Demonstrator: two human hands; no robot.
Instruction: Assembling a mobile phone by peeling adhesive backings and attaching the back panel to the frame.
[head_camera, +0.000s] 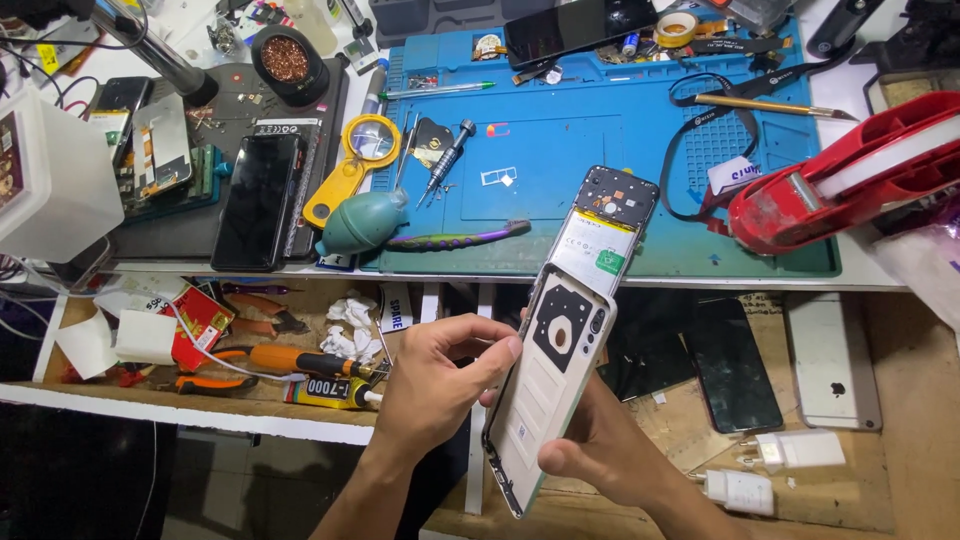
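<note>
Both hands meet below the front edge of the tabletop (640, 285), over an open drawer. Left hand (440, 375) curls its fingers closed around the left long edge of a phone's pale back cover (545, 400), fingertips hooked on the rim, seemingly to lever the cover off the body. Right hand (600, 455) cups the phone from beneath, thumb pressed on the cover's lower right edge, so it acts as the support while the other pulls. The cover stands tilted, its camera-cutout end lifted clear of the opened phone (605, 235), whose battery and board show above it, near the front edge of the blue repair mat (560, 150). Holding the phone off the mat probably gives both hands room to work around its edges.

On the mat's left part lie a precision screwdriver (450, 155), a teal dust blower (360, 222) and a yellow magnifier (365, 150). A red tape dispenser (850, 170) sits at the right edge. Two white chargers (770, 470) rest in the drawer.
</note>
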